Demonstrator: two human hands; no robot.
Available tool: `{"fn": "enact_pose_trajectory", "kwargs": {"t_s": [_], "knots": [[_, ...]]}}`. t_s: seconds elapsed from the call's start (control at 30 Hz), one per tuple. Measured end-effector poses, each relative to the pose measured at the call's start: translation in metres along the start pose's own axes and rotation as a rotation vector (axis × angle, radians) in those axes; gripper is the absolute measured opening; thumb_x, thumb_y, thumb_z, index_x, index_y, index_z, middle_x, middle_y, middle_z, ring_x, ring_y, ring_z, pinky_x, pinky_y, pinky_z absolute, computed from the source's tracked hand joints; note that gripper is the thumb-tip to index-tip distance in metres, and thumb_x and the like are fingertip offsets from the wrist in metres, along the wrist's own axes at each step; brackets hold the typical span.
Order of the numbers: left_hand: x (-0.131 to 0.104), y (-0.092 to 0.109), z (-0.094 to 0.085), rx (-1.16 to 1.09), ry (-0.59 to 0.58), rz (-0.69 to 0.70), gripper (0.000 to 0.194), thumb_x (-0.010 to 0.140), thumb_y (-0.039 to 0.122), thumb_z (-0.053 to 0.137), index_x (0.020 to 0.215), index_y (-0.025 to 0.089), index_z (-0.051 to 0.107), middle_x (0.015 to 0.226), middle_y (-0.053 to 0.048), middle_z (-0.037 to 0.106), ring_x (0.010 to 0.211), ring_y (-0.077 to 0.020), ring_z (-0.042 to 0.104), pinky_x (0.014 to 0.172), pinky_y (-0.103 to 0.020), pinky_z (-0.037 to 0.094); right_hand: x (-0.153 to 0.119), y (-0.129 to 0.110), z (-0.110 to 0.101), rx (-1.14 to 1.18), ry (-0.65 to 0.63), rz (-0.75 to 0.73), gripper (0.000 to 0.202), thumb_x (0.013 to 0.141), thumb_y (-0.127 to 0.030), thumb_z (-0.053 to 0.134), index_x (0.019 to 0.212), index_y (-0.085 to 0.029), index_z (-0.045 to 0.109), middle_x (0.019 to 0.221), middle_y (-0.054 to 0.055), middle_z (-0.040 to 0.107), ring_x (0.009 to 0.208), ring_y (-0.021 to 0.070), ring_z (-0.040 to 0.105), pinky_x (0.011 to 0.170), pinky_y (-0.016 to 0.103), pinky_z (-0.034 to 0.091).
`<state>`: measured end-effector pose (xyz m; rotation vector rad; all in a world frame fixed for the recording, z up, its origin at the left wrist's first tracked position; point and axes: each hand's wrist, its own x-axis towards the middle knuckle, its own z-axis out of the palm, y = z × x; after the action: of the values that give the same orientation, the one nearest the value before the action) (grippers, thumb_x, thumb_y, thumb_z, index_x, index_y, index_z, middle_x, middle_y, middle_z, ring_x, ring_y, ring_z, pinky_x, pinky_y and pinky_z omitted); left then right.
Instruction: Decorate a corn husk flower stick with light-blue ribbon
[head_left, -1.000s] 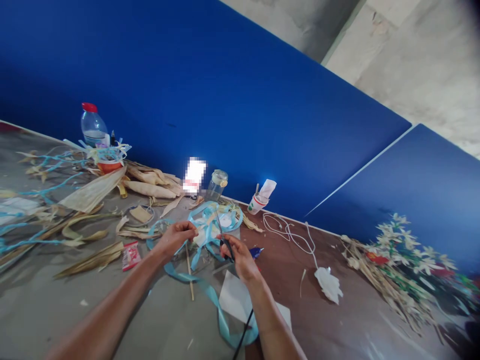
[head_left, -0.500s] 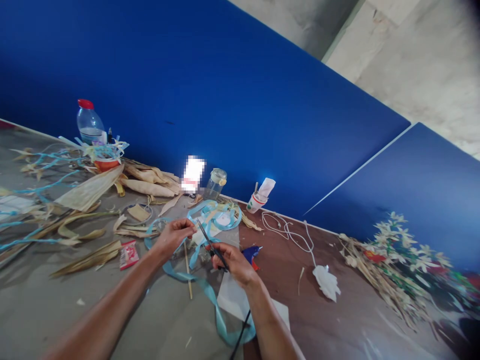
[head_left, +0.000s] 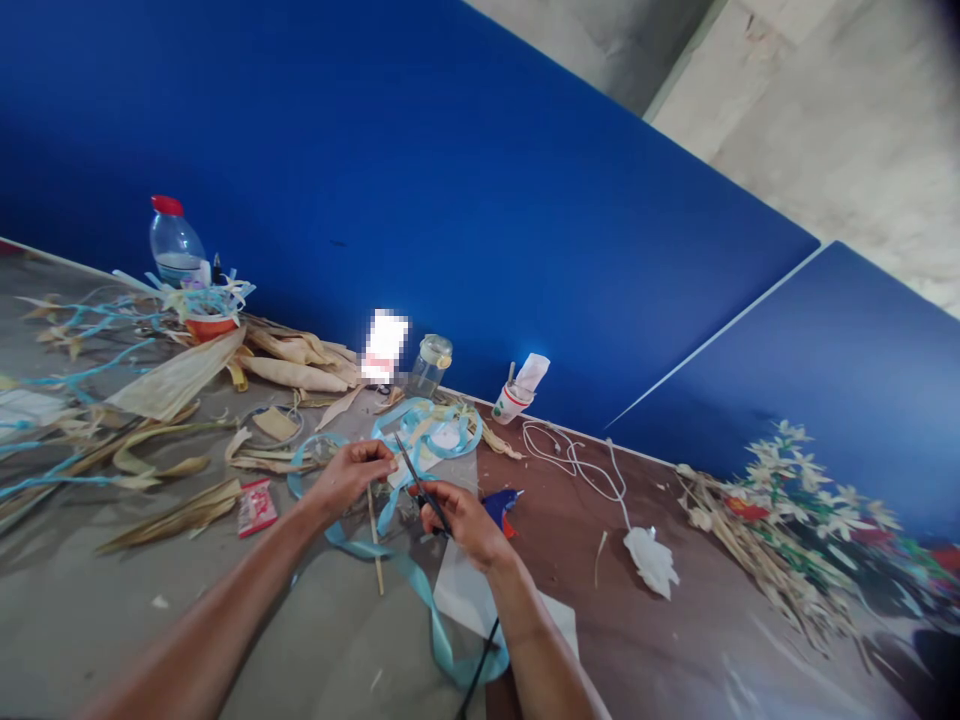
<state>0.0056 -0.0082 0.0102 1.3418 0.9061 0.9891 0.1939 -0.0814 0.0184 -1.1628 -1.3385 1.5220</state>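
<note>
My right hand grips a pair of dark-handled scissors, blades pointing up and to the left. Close to the blade tips is my left hand, thumb and fingers pinched together; what they hold, if anything, is too small to make out. Behind both hands lies a loose coil of light blue ribbon. A length of it trails forward between my forearms. Below my left hand a thin wooden stick rests on the table. A blue glue gun is partly hidden behind my right hand.
Dried corn husks and a red-and-white packet lie to the left. A glass jar, a paper cup and a bright blurred-out screen stand by the blue partition. White cable and artificial flowers are right.
My left hand has shifted very slightly right, toward the scissor blades. The scissors tilt a little more upright. The rest of the table looks the same.
</note>
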Motion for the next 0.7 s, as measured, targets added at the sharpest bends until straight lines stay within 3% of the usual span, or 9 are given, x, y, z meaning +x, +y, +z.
{"fn": "enact_pose_trajectory", "kwargs": {"t_s": [0.7], "knots": [[0.0007, 0.0046, -0.0011, 0.021, -0.001, -0.042, 0.016, 0.060, 0.029, 0.065, 0.055, 0.015, 0.059, 0.050, 0.003, 0.050, 0.051, -0.0099, 0.042, 0.053, -0.024, 0.031, 0.0000, 0.0009, -0.0014, -0.053, 0.066, -0.026, 0.031, 0.071, -0.041, 0.067, 0.091, -0.017, 0.067, 0.058, -0.004, 0.045, 0.051, 0.0069, 0.035, 0.053, 0.023, 0.029]]}}
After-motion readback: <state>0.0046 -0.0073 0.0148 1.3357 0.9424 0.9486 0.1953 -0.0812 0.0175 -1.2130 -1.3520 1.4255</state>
